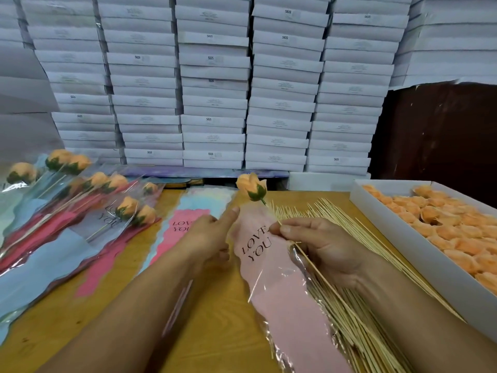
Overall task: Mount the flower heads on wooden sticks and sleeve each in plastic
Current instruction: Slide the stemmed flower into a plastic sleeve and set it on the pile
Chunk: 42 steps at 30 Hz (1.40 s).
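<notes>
An orange flower head (252,186) with green sepals sits on a thin wooden stick. My right hand (320,247) pinches that stick between thumb and forefinger. The stick runs down inside a pink plastic sleeve (279,289) printed "LOVE YOU". My left hand (212,235) holds the sleeve's left edge, its index finger stretched out toward the sleeve mouth. The flower head stands above the sleeve's top edge.
A heap of loose wooden sticks (347,305) lies under my right hand. A white box (403,238) of orange flower heads (451,227) stands at right. Sleeved flowers (107,200) pile at left, flat sleeves (188,219) in the middle. Stacked white boxes (212,84) wall the back.
</notes>
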{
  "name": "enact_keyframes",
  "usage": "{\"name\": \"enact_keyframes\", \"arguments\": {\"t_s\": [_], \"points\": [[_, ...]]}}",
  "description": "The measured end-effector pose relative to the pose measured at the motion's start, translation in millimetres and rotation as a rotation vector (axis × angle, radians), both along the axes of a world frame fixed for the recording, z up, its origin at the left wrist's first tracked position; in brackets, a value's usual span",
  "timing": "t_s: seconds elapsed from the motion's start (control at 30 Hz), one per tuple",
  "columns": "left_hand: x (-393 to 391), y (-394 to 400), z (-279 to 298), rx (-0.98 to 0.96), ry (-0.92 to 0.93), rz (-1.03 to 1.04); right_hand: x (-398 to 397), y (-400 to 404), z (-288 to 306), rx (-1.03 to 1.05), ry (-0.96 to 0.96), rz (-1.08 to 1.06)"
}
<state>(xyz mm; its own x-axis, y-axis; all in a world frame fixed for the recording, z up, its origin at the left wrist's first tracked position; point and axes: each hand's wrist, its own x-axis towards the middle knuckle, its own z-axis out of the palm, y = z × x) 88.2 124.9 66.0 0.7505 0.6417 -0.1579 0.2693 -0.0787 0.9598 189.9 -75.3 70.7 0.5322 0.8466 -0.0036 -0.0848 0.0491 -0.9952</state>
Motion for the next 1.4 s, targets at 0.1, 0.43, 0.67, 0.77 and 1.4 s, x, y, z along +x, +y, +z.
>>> {"name": "enact_keyframes", "arguments": {"t_s": [0.1,0.43,0.67,0.77,1.4], "points": [[-6,3,2,-0.398,-0.224,-0.101,-2,0,0,0.0,-0.023,0.022],[-9,18,-3,-0.175,-0.479,-0.017,-17,13,-11,-0.054,-0.042,-0.092],[-10,22,-5,0.02,-0.434,-0.045,-19,13,-8,-0.068,-0.076,-0.132],[-11,24,-5,0.022,-0.428,-0.079,-18,12,-7,-0.072,-0.06,-0.126],[-13,9,-4,0.111,-0.356,-0.235,-15,13,-10,-0.113,-0.04,-0.21]]}}
